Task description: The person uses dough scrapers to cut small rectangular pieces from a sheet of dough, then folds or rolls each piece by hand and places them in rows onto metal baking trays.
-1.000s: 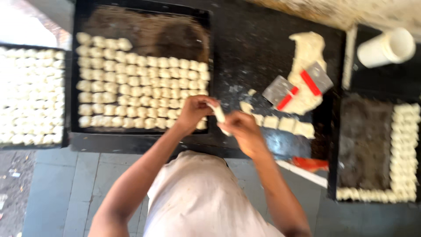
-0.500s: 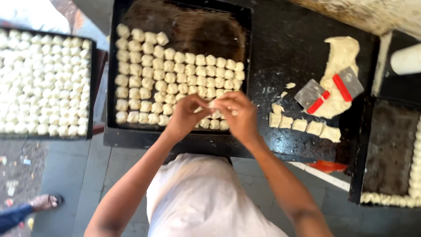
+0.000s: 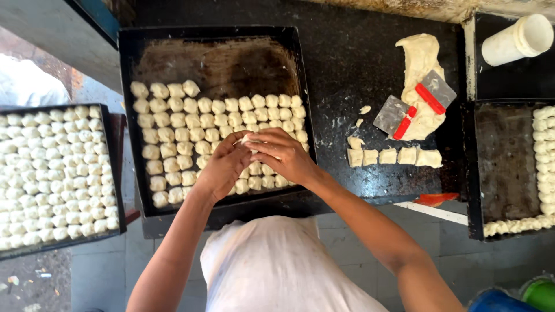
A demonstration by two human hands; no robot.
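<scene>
My left hand (image 3: 222, 167) and my right hand (image 3: 283, 155) meet over the near part of a black baking tray (image 3: 130, 121), both pinching one small piece of pale dough (image 3: 247, 140) between the fingertips. The tray holds several rows of shaped dough pieces (image 3: 191, 133); its far part is bare and greasy. To the right on the dark counter lies a row of cut dough squares (image 3: 393, 156), and beyond them a larger lump of dough (image 3: 419, 58) with two metal scrapers with red handles (image 3: 413, 107) resting on it.
A second black tray (image 3: 113, 173) full of dough pieces sits at the left. A third tray (image 3: 471, 173) at the right has pieces along its right and near edges. A white cylinder (image 3: 517, 39) lies at the far right. Grey floor tiles show below.
My right hand carried a dough piece from beside the cut squares to the left, over the tray. Both hands have now come together on it. The view shifted right.
</scene>
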